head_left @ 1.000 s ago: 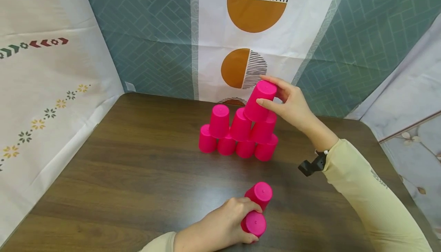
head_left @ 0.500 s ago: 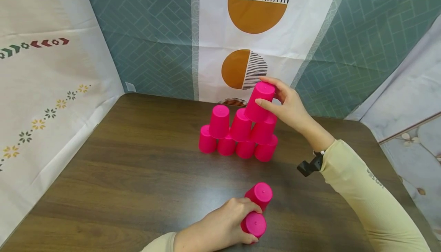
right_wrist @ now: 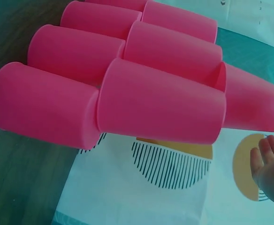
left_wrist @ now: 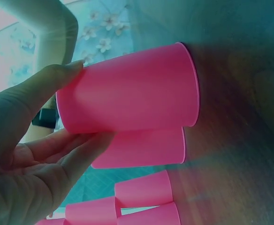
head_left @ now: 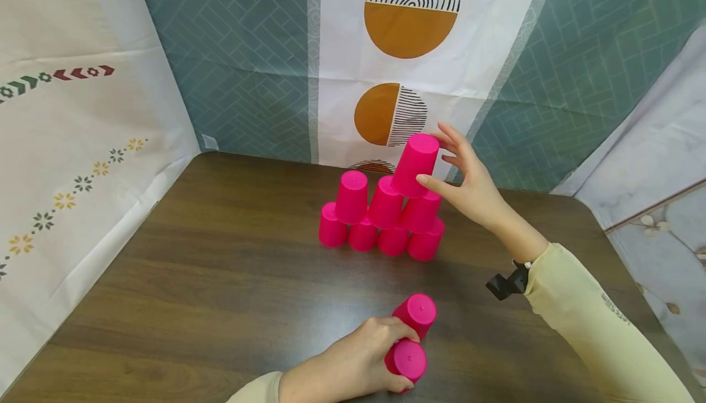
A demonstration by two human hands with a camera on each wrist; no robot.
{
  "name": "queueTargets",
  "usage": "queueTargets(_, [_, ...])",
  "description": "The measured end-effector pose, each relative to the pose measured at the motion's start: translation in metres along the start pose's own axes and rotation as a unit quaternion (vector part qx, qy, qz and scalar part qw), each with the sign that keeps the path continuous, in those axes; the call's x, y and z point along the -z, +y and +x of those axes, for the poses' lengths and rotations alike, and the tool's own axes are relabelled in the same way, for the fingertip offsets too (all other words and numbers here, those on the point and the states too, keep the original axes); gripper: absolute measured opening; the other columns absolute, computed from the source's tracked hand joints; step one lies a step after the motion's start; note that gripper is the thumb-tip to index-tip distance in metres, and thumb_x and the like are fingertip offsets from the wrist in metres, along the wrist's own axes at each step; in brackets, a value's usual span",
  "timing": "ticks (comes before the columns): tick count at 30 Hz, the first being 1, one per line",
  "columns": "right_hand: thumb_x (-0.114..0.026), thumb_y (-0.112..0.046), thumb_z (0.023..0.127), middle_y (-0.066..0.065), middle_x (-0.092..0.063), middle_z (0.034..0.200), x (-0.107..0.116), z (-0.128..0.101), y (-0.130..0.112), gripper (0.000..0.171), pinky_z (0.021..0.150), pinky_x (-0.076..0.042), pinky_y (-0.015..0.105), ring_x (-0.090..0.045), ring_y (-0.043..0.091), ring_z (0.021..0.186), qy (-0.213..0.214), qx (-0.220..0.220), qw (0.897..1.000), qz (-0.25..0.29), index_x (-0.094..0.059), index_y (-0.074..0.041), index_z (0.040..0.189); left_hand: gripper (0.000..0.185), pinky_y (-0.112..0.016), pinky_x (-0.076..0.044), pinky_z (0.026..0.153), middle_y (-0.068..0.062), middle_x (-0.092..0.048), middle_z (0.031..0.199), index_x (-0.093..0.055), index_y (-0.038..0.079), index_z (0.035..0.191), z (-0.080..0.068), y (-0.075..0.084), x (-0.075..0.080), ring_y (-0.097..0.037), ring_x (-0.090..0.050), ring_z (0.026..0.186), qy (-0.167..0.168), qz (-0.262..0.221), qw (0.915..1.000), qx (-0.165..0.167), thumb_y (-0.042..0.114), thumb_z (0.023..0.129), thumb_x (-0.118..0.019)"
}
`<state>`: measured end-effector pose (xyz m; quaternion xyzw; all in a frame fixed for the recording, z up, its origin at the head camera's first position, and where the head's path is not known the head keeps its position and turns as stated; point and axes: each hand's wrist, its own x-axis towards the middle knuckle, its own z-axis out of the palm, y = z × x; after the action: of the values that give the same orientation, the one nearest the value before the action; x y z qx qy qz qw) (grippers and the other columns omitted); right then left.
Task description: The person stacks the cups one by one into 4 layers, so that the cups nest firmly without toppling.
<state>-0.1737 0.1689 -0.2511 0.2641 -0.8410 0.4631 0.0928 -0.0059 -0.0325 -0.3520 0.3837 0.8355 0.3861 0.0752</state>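
Upside-down pink cups form a stack at the back of the table: several in the bottom row, three in the middle row, such as the left one [head_left: 352, 198], and one top cup [head_left: 415, 167] resting across two of those. My right hand [head_left: 471, 185] is spread beside the top cup, thumb tip at its lower side; the right wrist view shows the fingertips [right_wrist: 269, 143] just off the cup. Near the front, my left hand [head_left: 361, 357] grips an upside-down pink cup [head_left: 409, 360] between thumb and fingers. Right behind it stands another pink cup [head_left: 420, 312].
The stack stands on a brown wooden table [head_left: 220, 286], close to its back edge. A patterned cloth [head_left: 248, 84] hangs behind it, and a white cloth [head_left: 83, 146] hangs along the left side. A black wrist camera [head_left: 507, 282] sits on my right wrist.
My right hand has let go of the top cup: its fingers have spread and drawn back to the right. The cup rests on the middle row. My left hand has stayed in place.
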Motion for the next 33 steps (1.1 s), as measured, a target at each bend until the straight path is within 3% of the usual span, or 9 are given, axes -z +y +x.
queueTargets(6, [-0.074,-0.004,0.077,0.000,-0.030,0.148,0.004,-0.016,-0.007,0.085,0.110,-0.022,0.049,-0.026,0.018,0.135,0.033,0.004,0.999,-0.034,-0.028,-0.020,0.146,0.040,-0.002,-0.039,0.072,0.009,-0.061,0.097,-0.059,0.012,0.108,-0.006,-0.001,-0.002,0.003,-0.053,0.084,0.017,0.016,0.9996,-0.016,0.015,0.074,-0.078])
queueTargets(10, [-0.074,-0.002,0.076,-0.001,-0.029,0.149,0.001,-0.031,-0.014,0.079,0.110,-0.022,0.051,-0.025,0.015,0.136,0.077,0.027,0.996,-0.039,-0.035,-0.016,0.144,0.042,-0.004,-0.041,0.070,0.010,-0.059,0.096,-0.057,0.014,0.109,-0.008,-0.001,-0.003,0.004,-0.051,0.083,0.008,0.000,0.9999,0.007,0.014,0.074,-0.078])
queueTargets(13, [-0.071,0.007,0.075,0.005,-0.042,0.141,-0.005,-0.045,-0.015,0.066,0.109,-0.028,0.044,-0.035,0.018,0.132,0.129,0.089,0.988,0.010,-0.045,-0.002,0.134,0.043,-0.007,-0.043,0.067,0.011,-0.057,0.096,-0.055,0.016,0.108,-0.009,-0.003,-0.005,0.005,-0.050,0.083,-0.015,-0.030,0.9988,0.037,0.013,0.072,-0.079])
queueTargets(16, [-0.069,0.011,0.075,0.009,-0.054,0.128,-0.013,-0.059,-0.014,0.049,0.104,-0.035,0.034,-0.046,0.022,0.122,0.163,0.153,0.971,0.086,-0.052,0.011,0.121,0.044,-0.009,-0.045,0.066,0.013,-0.056,0.094,-0.054,0.018,0.105,-0.009,-0.007,-0.007,0.006,-0.049,0.083,-0.030,-0.049,0.9967,0.058,0.013,0.071,-0.080])
queueTargets(20, [-0.069,0.004,0.079,0.012,-0.059,0.120,-0.019,-0.075,-0.015,0.039,0.098,-0.041,0.031,-0.051,0.024,0.115,0.158,0.192,0.958,0.145,-0.054,0.017,0.113,0.044,-0.012,-0.046,0.068,0.016,-0.057,0.094,-0.054,0.021,0.104,-0.010,-0.012,-0.007,0.005,-0.051,0.084,-0.025,-0.064,0.9949,0.074,0.019,0.069,-0.082])
queueTargets(26, [-0.069,0.006,0.079,0.020,-0.054,0.122,-0.025,-0.098,-0.015,0.036,0.100,-0.040,0.030,-0.049,0.027,0.117,0.134,0.191,0.963,0.134,-0.054,0.018,0.109,0.048,-0.018,-0.050,0.076,0.017,-0.060,0.098,-0.052,0.022,0.108,-0.015,-0.016,0.004,0.002,-0.056,0.093,-0.012,-0.152,0.9828,0.104,0.020,0.070,-0.082])
queueTargets(30, [-0.069,0.010,0.077,0.020,-0.052,0.125,-0.029,-0.114,-0.011,0.040,0.102,-0.038,0.028,-0.047,0.026,0.120,0.119,0.168,0.970,0.125,-0.054,0.016,0.113,0.044,-0.021,-0.051,0.082,0.017,-0.060,0.097,-0.053,0.023,0.105,-0.021,-0.017,0.014,-0.002,-0.057,0.099,-0.006,-0.190,0.9775,0.092,0.016,0.072,-0.081])
queueTargets(33, [-0.068,0.016,0.072,0.020,-0.051,0.126,-0.031,-0.124,-0.006,0.047,0.102,-0.038,0.027,-0.047,0.025,0.121,0.105,0.144,0.977,0.119,-0.053,0.013,0.117,0.043,-0.026,-0.050,0.086,0.018,-0.061,0.098,-0.053,0.027,0.106,-0.026,-0.017,0.023,-0.004,-0.058,0.099,0.010,-0.174,0.9825,0.065,0.017,0.074,-0.080])
